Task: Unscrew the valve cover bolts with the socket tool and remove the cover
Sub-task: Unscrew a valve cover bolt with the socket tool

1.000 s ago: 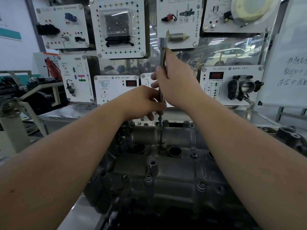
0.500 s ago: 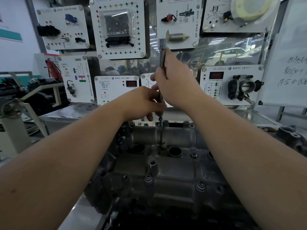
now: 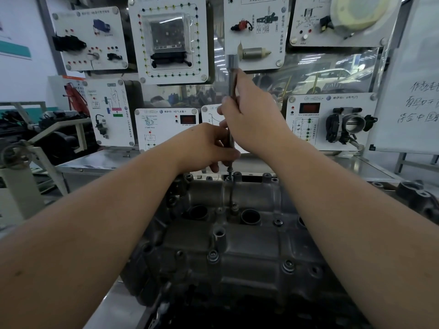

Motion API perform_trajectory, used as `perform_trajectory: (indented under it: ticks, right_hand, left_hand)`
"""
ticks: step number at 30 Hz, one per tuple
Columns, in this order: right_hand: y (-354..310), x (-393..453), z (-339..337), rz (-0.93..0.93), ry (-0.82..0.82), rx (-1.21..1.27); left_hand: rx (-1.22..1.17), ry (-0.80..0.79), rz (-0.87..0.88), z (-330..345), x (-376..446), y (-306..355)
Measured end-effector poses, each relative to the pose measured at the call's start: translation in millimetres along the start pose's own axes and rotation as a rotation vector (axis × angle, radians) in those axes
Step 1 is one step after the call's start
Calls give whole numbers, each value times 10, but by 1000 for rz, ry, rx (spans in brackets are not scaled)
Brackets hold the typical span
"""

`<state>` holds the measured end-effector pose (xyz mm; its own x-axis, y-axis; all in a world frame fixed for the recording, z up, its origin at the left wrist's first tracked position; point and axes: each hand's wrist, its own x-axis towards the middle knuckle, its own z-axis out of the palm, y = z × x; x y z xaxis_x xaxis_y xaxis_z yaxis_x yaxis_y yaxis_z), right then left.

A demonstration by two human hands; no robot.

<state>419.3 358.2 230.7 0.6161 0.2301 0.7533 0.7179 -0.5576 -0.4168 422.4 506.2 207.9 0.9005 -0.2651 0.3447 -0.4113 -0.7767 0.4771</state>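
The valve cover still sits on the engine at 6 o'clock, with several bolts visibly in place, so the job looks early. Both hands grasp the upright socket tool over a far-edge bolt, the right hand high and the left hand low. Display panels behind the steel bench at 12 o'clock obstruct nothing.

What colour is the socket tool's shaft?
Dull silver-grey metal, on the socket tool, clearest above the right hand in the head view.
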Motion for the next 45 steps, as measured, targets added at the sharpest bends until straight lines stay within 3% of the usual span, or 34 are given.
perform_trajectory:
  ticks: [3, 8, 13, 17, 25, 31, 37, 45]
  right_hand:
    - [-10, -13, -7, -71, 55, -42]
    - [8, 25, -18, 14, 29, -19]
    - [-5, -3, 4, -10, -9, 5]
    - [-4, 1, -17, -41, 55, -37]
    - [-18, 8, -10, 30, 17, 4]
    - [-18, -13, -1, -53, 53, -27]
    - [-28, 23, -14, 67, 2, -2]
    - [-36, -7, -28, -42, 63, -2]
  left_hand:
    - [-1, 5, 1, 7, 9, 3]
    - [-24, -11, -8, 17, 1, 26]
    - [-18, 1, 4, 2, -19, 30]
    - [-15, 13, 2, 9, -4, 25]
    - [-23, -7, -5, -2, -6, 26]
    - [11, -6, 19, 9, -11, 29]
    - [-32, -33, -20, 16, -5, 38]
    - [27, -7, -3, 14, 7, 28]
